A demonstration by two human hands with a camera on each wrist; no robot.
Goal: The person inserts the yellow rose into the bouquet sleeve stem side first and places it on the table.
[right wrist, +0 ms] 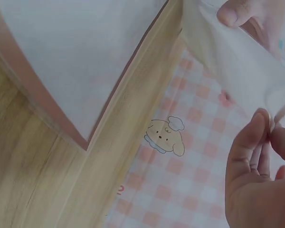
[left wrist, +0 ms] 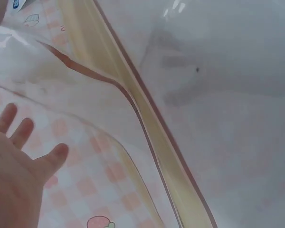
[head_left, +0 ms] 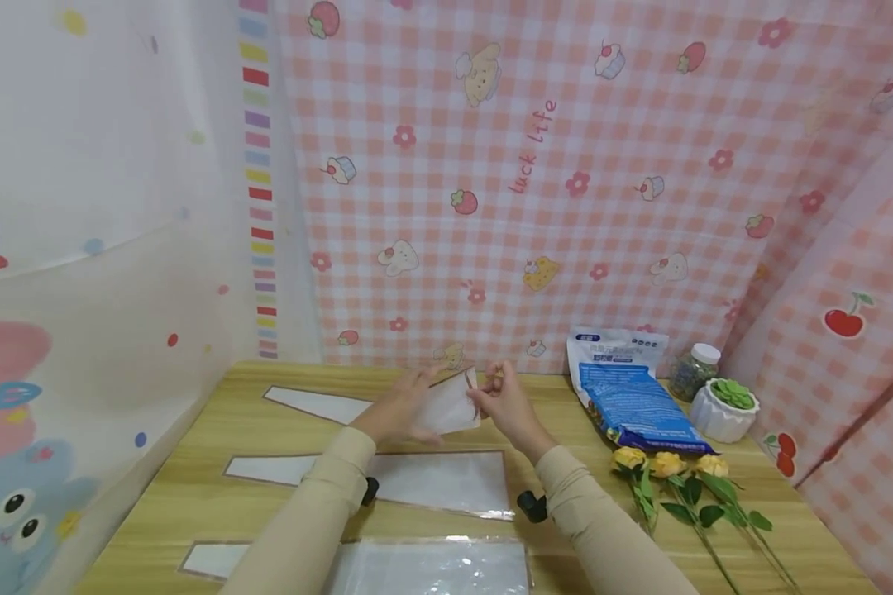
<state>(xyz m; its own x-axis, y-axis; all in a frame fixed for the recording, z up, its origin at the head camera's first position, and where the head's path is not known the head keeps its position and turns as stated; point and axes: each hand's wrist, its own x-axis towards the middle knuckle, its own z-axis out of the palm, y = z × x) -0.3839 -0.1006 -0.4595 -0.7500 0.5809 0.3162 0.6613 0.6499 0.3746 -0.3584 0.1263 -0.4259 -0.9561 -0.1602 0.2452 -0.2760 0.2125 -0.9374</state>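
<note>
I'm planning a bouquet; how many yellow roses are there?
3: left rose, middle rose and right rose, in a row in front of the blue-and-white pouch. None appears hidden.

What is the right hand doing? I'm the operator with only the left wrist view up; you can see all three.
Observer: The right wrist view shows the right hand pinching the edge of a white wrapper.
Operator: And what lies to the right of that forearm, on the table?
Observer: In the head view, three yellow flowers with green leaves and long stems lie there.
Operator: Is anything standing beyond them?
Observer: Yes, a white pot holding a green plant stands near the table's far right corner.
</note>
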